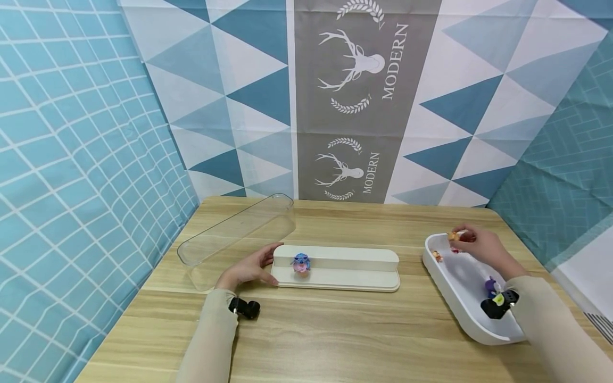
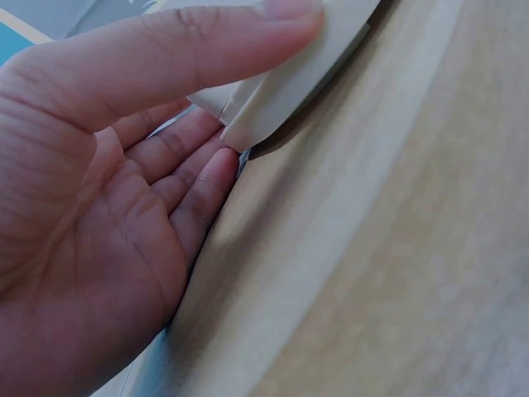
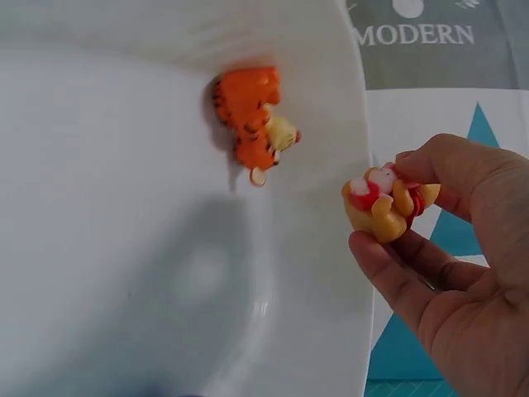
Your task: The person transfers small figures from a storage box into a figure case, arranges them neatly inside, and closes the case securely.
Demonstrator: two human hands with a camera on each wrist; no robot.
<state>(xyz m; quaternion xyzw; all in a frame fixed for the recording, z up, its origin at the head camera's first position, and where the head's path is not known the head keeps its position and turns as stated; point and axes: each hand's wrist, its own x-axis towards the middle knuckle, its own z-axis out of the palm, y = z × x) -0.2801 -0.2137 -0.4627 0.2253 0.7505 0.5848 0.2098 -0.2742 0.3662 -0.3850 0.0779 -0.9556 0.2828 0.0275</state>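
Right side of frame, Pooh-style figurine [image 3: 384,203]: little yellow guy in red, something pink at its front, held at the upper end of the white tray [image 1: 445,295]. I can't swear from my end how far it is from the rim.
Right hand [image 1: 486,249]: closed down to a pinch, thumb on one side and fingers on the other, figurine between them. Looks like a decent hold to me.
Weight and feel: I'd guess light, hard plastic, so it shouldn't squash and probably won't break easily. Shiny finish could be slick though, so I'd worry more about it twisting out.
Where to grab: I'd go for the chunky body and leave the small bumpy bits alone.
Orange tiger figurine [image 3: 248,116]: lying in the tray, upper middle of the right wrist view. Probably just as stiff; I'd pinch it across the torso.
Purple figurine [image 1: 490,287]: lower right, in the tray, beside the wrist camera [image 1: 492,308].
Left hand [image 1: 246,270]: centre-left, partly curled round the left end of the cream stepped base [image 1: 354,276]. Useful brace, since I reckon that base could skid. Stitch-like figurine [image 1: 301,264] sits on it, near that hand.
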